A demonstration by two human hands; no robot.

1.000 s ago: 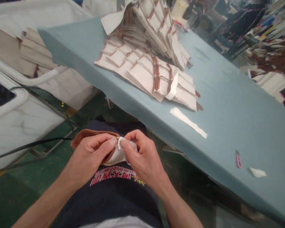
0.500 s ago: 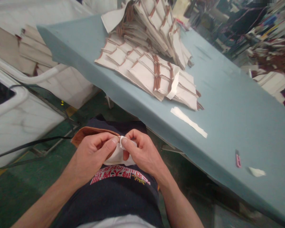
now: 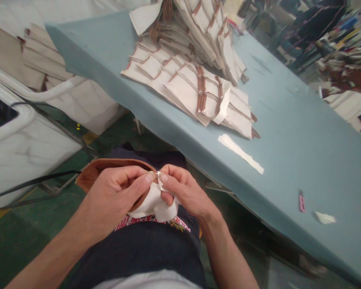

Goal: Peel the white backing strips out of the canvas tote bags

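Close to my body, my left hand [image 3: 117, 196] is closed in a pinch on the edge of a brown and white fabric piece [image 3: 92, 170]. Its brown part sticks out past my left knuckles, and a pale part hangs below my fingers. My right hand [image 3: 188, 190] pinches a white strip [image 3: 167, 210], whose loose end curls down under the thumb. Both thumbs meet almost tip to tip at the fabric's edge, so the exact spot where strip and fabric touch is partly hidden.
A blue-covered table [image 3: 276, 160] slants across in front. On it lie stacked cream and brown fabric pieces [image 3: 168, 78], a loose white strip [image 3: 240, 153], a small pink-handled cutter [image 3: 301, 200] and a white scrap [image 3: 325, 218]. White bins [image 3: 33, 140] stand at the left.
The brown part has shifted left and shows more. The white strip now hangs lower with its end curled below my right hand, and both hands have moved slightly right.
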